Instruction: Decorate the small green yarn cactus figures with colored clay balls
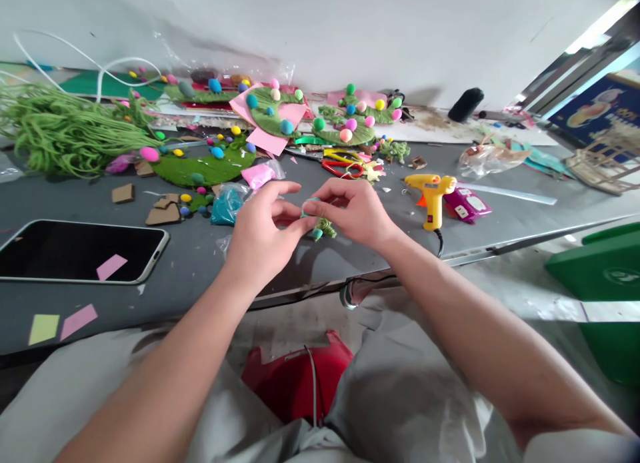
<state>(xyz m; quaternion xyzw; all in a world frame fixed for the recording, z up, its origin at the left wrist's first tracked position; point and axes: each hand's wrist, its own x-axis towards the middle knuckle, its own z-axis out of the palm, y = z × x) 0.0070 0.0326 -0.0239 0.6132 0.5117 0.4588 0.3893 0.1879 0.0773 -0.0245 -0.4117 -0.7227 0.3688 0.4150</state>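
Observation:
Over the table's front edge, my left hand [263, 230] and my right hand [357, 213] meet fingertip to fingertip. Both are closed in a pinch around a small green yarn-wrapped piece [327, 228]. A teal ball [317, 234] shows on its lower side, and a bit of teal peeks out between the fingertips. My fingers cover most of the piece. Just behind my left hand lies a clear bag of teal material [227, 204], with a pink packet [259, 174] beyond it. To the right of my right hand, a yellow glue gun [431, 195] rests on the table.
A phone [75, 250] lies at left, near cardboard scraps [165, 210]. Green yarn [65, 130] and leaf-like green pieces with coloured balls [205, 163] line the back. Red-handled pliers [343, 168] lie behind my hands. The glue gun's black cord [440, 243] drops over the edge.

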